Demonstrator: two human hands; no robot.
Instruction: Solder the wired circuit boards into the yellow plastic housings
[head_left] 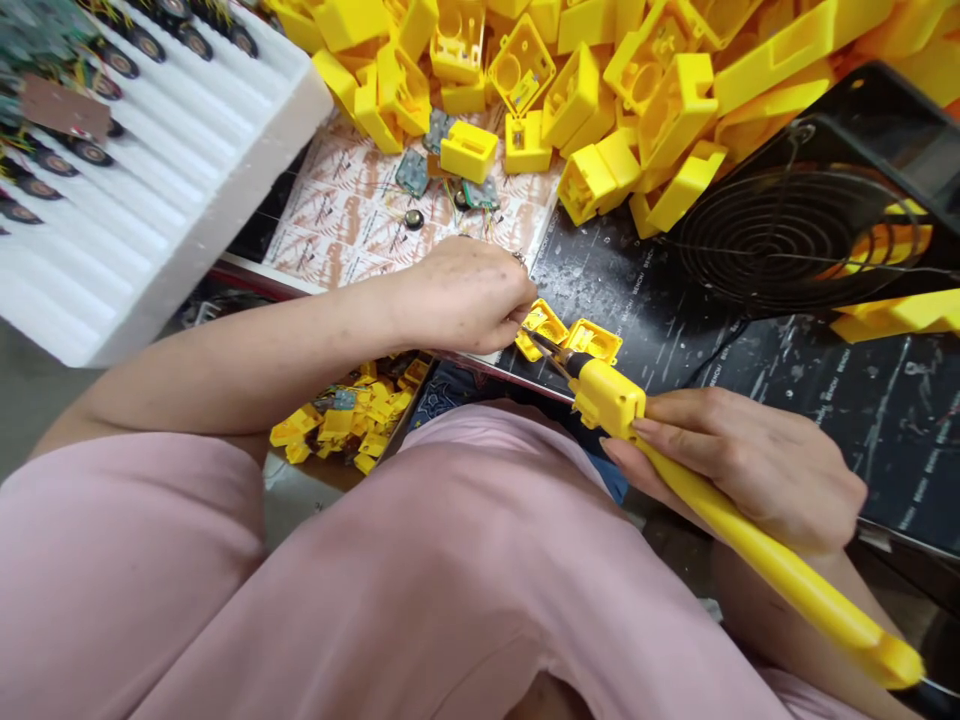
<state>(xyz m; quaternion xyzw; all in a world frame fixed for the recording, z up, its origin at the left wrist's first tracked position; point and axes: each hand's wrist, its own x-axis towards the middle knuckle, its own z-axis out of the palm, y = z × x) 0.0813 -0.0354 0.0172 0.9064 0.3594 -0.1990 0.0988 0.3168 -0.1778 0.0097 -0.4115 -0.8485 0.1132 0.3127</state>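
Observation:
My left hand [457, 292] is closed in a pinch on a small yellow plastic part [541, 328] at the near edge of the table. A second yellow plastic part [594, 341] lies just to its right. My right hand [750, 465] grips a yellow soldering iron [750, 530] like a pen. Its metal tip [547, 352] touches the part that my left hand holds. The iron's long handle runs back to the lower right over my lap.
A big heap of yellow housings [600, 70] fills the back of the table. A black fan [810, 230] sits at right on a black mat [787, 370]. White foam tray [172, 170] with small speakers at left. Loose circuit boards [450, 180] lie on printed paper. A box of yellow parts [345, 415] sits below.

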